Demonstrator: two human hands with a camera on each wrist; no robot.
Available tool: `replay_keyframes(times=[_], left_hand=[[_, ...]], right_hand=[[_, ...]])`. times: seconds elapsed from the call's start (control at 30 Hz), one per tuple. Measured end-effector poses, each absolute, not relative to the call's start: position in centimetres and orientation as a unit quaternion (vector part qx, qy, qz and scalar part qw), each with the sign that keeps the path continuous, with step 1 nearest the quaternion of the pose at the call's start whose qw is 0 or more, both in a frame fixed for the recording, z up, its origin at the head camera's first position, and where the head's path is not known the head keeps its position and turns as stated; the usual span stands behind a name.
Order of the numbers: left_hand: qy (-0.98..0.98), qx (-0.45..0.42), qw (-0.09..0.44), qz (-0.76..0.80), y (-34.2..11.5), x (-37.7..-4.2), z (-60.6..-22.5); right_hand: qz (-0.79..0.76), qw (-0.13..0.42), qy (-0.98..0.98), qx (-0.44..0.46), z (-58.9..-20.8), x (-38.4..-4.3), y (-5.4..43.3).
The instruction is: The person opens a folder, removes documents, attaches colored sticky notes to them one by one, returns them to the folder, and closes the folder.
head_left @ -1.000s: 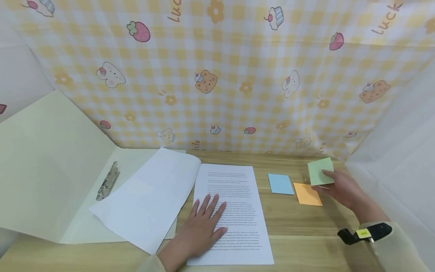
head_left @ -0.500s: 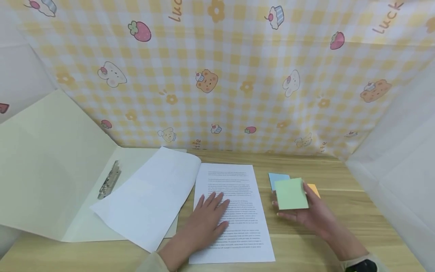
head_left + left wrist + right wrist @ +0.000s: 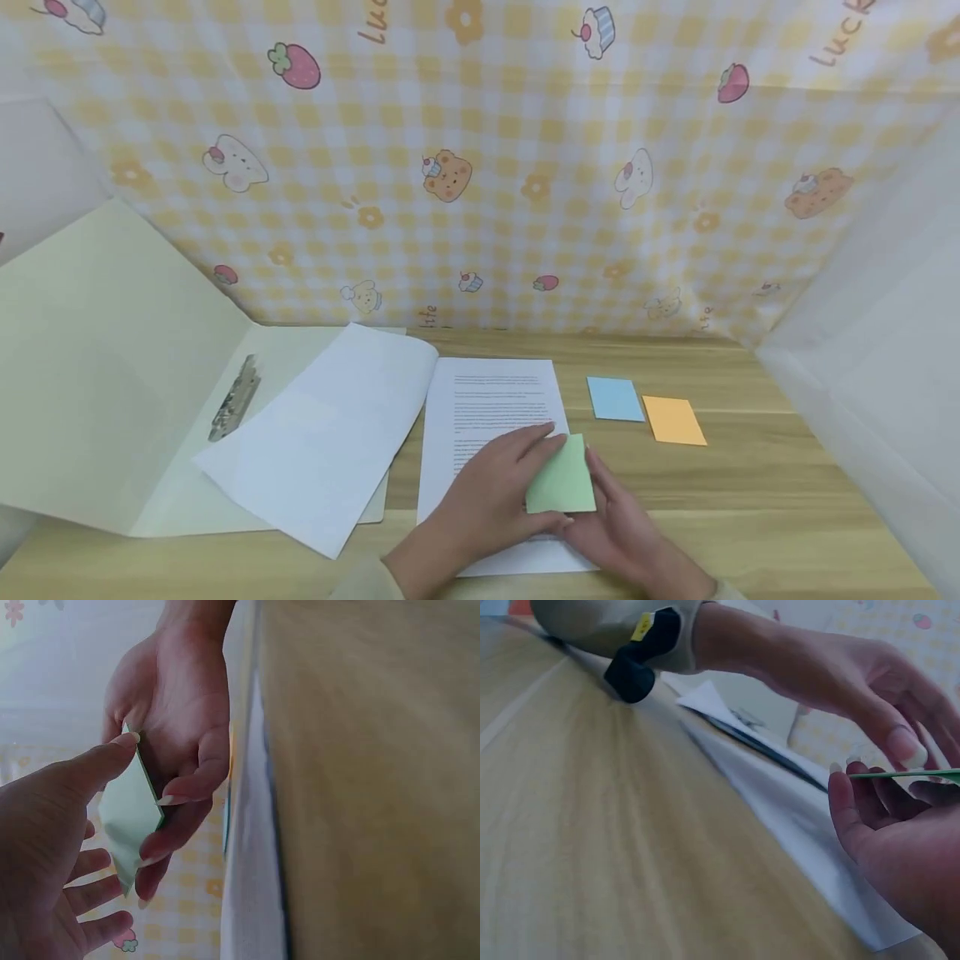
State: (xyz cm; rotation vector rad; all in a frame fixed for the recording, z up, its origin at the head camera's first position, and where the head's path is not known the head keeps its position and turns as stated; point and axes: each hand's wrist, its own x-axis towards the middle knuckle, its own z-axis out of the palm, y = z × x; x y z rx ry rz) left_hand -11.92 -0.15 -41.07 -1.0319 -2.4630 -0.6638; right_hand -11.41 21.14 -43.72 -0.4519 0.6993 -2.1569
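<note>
In the head view, my right hand [image 3: 626, 533] holds a green sticky note pad [image 3: 562, 479] above the lower part of a printed page [image 3: 495, 400]. Its fingers support the pad from beneath and along its side. My left hand [image 3: 491, 492] has come to the pad's left side, thumb at the near edge and fingertips by the far left corner. Seen from the left wrist, the left thumb touches the edge of the pad [image 3: 131, 806], while the other left fingers are spread and loosely bent. From the right wrist, the pad [image 3: 904, 774] appears as a thin green edge.
A blue sticky note [image 3: 615, 398] and an orange one [image 3: 675, 420] lie right of the page. Leftward, an open pale folder [image 3: 198, 492] with a metal clip [image 3: 235, 398] lies under a turned-over white sheet [image 3: 322, 442]. A checked cloth [image 3: 510, 167] hangs behind the wooden table [image 3: 765, 500].
My right hand has brought the green sticky note pad leftward from beside the orange note to over the page. The left hand has lifted off the page and moved right to the pad.
</note>
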Motion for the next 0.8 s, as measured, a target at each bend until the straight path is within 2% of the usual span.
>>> replay_keyframes(times=[0.3,0.53,0.8], left_hand=[[-0.879,-0.384,0.18,-0.218,-0.3,-11.9,-41.4],[-0.875,-0.393,0.192,-0.205,-0.2,-11.9,-41.4],[-0.883,-0.394,0.164,-0.196,-0.4,-12.0,-41.5]], right_hand=[[-0.852,0.397,0.296,-0.168,-44.8,-11.2,20.8],[-0.841,0.396,0.315,-0.189,-45.0,-11.1,20.6],[-0.834,0.392,0.326,-0.211,-45.3,-11.1,20.4]])
